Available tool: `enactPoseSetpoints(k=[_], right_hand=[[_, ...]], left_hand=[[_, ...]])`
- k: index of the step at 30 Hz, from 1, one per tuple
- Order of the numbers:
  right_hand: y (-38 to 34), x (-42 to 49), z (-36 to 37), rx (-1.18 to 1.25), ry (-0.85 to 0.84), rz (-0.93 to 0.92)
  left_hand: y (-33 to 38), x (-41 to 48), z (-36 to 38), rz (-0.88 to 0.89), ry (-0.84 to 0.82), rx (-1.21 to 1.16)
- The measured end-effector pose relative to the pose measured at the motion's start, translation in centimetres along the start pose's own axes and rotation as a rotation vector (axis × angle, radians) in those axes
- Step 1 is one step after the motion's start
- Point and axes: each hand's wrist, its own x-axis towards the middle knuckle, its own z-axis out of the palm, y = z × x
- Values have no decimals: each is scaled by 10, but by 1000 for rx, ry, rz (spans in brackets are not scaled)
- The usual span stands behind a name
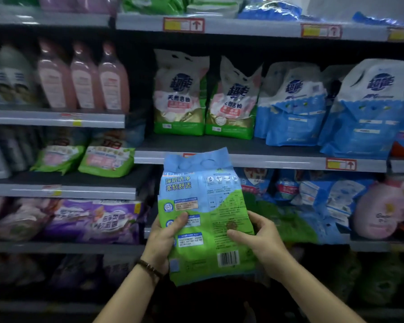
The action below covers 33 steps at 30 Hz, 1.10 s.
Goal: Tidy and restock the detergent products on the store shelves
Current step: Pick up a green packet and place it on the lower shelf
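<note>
While both hands (163, 238) grip one detergent bag (205, 220) | three pink bottles (84, 76) shelved

A blue and green detergent bag (205, 220) stands upright in the air before the shelves (254, 159), its printed back and barcode facing the camera, top edge crumpled, held at both lower sides.
</note>
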Motion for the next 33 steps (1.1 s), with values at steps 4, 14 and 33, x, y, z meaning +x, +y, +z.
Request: enactPoseSetpoints(k=[4,14,33], right_hand=[[-10,14,41,148,-129,74],[-33,52,179,257,-526,308],[21,191,435,407,-358,374]], left_hand=[[42,-19,-35,78,-37,-22],[127,-40,-145,119,88,-27],[168,50,-294,365,714,1445]])
